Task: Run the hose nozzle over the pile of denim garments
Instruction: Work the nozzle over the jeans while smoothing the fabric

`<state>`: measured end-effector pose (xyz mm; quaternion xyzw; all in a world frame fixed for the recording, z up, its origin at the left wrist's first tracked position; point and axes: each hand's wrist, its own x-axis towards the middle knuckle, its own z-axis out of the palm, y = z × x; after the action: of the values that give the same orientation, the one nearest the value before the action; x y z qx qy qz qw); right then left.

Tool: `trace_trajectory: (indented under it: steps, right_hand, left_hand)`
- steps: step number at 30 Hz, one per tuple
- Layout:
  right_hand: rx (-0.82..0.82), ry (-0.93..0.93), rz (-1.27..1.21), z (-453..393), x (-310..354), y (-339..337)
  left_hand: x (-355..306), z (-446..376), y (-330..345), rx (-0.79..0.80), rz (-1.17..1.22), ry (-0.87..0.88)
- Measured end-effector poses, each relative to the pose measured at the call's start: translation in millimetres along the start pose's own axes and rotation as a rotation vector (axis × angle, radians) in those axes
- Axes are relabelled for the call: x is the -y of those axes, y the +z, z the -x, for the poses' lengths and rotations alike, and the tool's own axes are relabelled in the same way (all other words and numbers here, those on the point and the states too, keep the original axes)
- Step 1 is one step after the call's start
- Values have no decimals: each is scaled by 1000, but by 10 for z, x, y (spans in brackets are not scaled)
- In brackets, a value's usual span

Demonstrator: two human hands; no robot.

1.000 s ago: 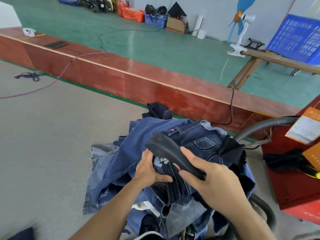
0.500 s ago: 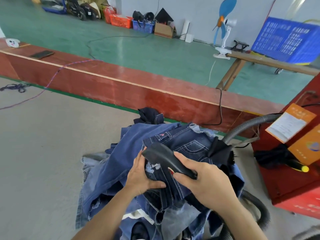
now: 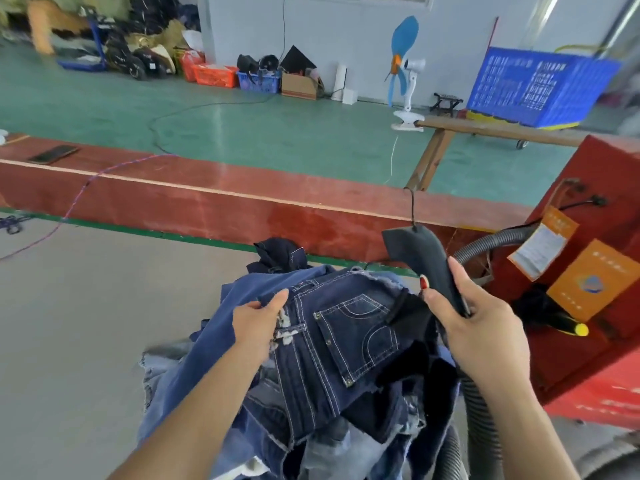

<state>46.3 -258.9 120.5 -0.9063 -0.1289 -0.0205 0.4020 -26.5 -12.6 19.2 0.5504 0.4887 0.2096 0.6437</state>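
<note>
Lower centre: one pile of denim garments (image 3: 332,358) on grey tabletop (image 3: 86,323); garment count can't be told. Two hands. Right hand (image 3: 485,327), centre-right, grips one black nozzle (image 3: 420,259), raised above pile's upper-right edge, not touching it. Left hand (image 3: 258,318), fingers straight, rests on dark jeans atop pile. One ribbed grey hose (image 3: 485,245) at right, w/ one red machine (image 3: 588,289).
</note>
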Motion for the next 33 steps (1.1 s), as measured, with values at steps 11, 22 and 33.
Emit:
trace_trajectory:
  steps: [11,22,33]
  right_hand:
    - [27,33,-39,-50,-36,-74]
    - [58,12,-24,-48,-13,-68]
    - [63,2,-31,-63,-22,-61]
  left_hand:
    - [498,487,-362,572,-381,-232]
    - [342,600,-329,495,-91,-122]
    - [290,632,-254,514,155,-175]
